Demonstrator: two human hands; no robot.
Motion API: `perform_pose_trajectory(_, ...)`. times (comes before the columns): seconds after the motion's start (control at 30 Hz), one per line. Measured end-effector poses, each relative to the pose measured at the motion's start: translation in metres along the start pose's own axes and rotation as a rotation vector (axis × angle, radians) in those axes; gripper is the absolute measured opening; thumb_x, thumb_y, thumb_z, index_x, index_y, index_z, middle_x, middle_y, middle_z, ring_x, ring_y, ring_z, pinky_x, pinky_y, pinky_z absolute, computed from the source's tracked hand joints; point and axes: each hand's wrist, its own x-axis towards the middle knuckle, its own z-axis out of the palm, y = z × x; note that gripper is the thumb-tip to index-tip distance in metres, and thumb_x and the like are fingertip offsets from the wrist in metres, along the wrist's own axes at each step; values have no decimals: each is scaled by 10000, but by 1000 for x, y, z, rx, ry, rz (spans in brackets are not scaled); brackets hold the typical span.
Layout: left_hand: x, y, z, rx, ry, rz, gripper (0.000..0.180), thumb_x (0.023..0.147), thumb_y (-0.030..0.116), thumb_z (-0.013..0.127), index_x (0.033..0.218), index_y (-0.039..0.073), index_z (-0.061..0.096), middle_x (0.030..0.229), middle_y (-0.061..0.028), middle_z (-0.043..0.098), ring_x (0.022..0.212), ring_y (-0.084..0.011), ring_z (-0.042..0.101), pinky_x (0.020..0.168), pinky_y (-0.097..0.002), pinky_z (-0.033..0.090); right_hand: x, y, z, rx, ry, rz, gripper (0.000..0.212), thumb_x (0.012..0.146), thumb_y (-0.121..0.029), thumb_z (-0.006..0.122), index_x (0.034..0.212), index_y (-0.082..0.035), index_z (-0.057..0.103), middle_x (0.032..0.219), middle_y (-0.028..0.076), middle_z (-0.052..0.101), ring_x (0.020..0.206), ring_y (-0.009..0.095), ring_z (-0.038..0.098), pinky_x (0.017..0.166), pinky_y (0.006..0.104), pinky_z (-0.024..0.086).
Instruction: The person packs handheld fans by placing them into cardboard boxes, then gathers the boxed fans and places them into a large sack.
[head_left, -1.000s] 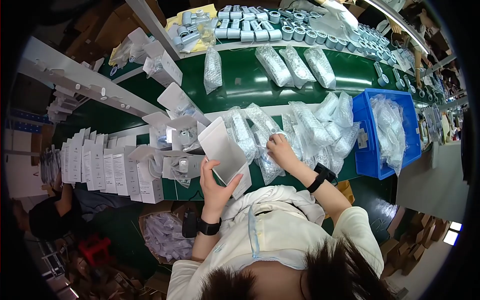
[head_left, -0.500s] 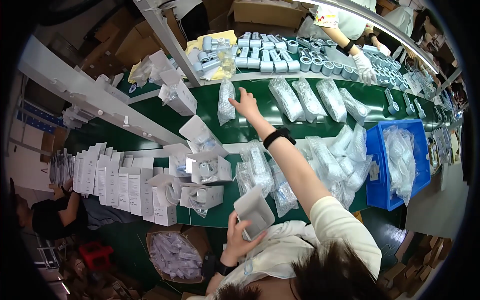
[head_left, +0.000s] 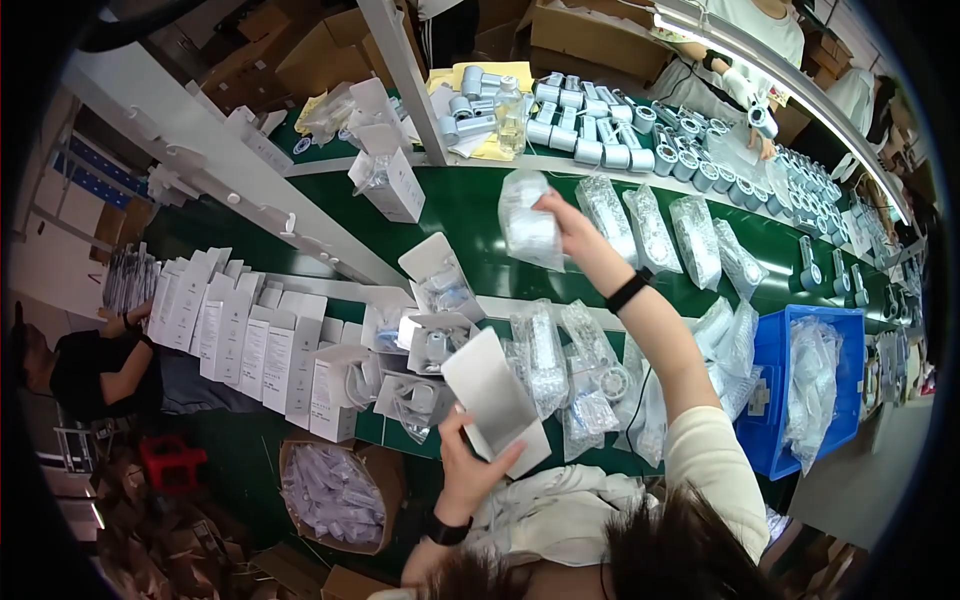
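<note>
My right hand (head_left: 572,225) is closed on a bubble-wrap package (head_left: 530,222), which it holds above the far green work surface. What lies inside the wrap is blurred. My left hand (head_left: 472,468) grips an open white box (head_left: 492,395) near the front edge, with its flap raised. Just left of that box stand several open white boxes (head_left: 440,345) holding blue-grey devices and clear wrap. To its right, wrapped devices (head_left: 540,360) lie on the near green surface. Beyond my right arm, several more bubble-wrapped devices (head_left: 655,235) lie in a row.
A blue bin (head_left: 770,440) with bubble-wrap bags stands at the right. Rows of white boxes (head_left: 270,350) fill the left side. A metal post (head_left: 405,85) rises beside a clear bottle (head_left: 511,118). Across the bench, a co-worker's hand (head_left: 765,145) is near blue-grey devices (head_left: 600,140).
My right hand has taken hold of the bubble-wrap package and lifted it off the far surface. My left hand still holds the white box, now turned with its flap higher. The view has shifted.
</note>
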Motion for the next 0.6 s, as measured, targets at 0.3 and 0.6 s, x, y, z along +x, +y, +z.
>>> perform_pose_trajectory(0.3, 36, 28, 45, -137, -256, 39, 667, 585, 144, 774, 1012, 36, 273, 1069, -254, 468, 892, -334, 546, 737, -364, 445, -233, -18, 93, -40, 193, -595, 699, 662, -30, 574, 1265, -99, 225, 1172, 141, 396, 1052, 295, 460, 876, 389, 409)
perform_pose_trajectory(0.6, 26, 24, 78, -211, -58, 324, 683, 565, 76, 771, 994, 55, 239, 1133, -238, 390, 997, -326, 479, 828, -378, 397, -253, 33, 56, -1133, 266, -1076, 714, 624, -54, 619, 1261, -107, 301, 1141, 152, 404, 1119, 326, 389, 938, 381, 330)
